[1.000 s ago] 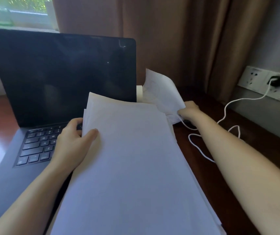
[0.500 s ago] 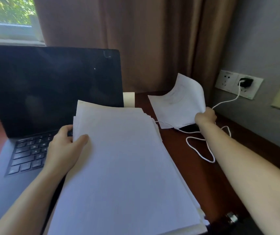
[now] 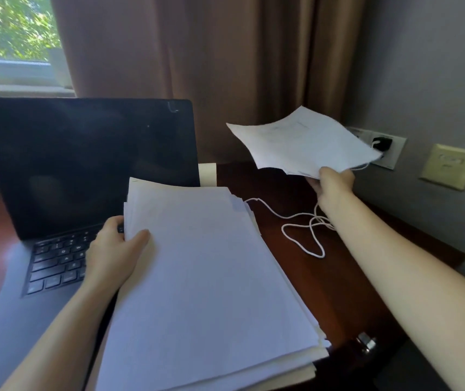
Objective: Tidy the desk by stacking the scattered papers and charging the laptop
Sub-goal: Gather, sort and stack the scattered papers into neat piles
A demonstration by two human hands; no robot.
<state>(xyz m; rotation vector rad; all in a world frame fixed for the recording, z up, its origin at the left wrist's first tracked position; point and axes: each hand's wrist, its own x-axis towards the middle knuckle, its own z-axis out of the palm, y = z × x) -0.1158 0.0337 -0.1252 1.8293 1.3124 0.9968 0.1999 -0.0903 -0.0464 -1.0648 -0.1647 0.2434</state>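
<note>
A thick stack of white papers [image 3: 211,277] lies in front of me, partly over the open dark laptop [image 3: 84,165]. My left hand [image 3: 112,255] grips the stack's left edge, thumb on top. My right hand [image 3: 334,183] pinches a few loose white sheets [image 3: 301,142] by their near edge and holds them up in the air above the back right of the desk. A white charging cable [image 3: 301,230] lies looped on the dark wooden desk [image 3: 324,283] and runs to a black plug [image 3: 382,143] in the wall socket. Its free end lies beside the stack.
A brown curtain [image 3: 211,66] hangs behind the desk. A window [image 3: 11,38] is at the back left. A grey wall on the right carries the socket plate and a beige switch plate [image 3: 451,166]. A metal drawer knob [image 3: 366,342] sits at the desk's front right edge.
My right hand has lifted the loose sheets off the desk and raised them higher, exposing the cable beneath. My left hand stays on the stack. The view has tilted up.
</note>
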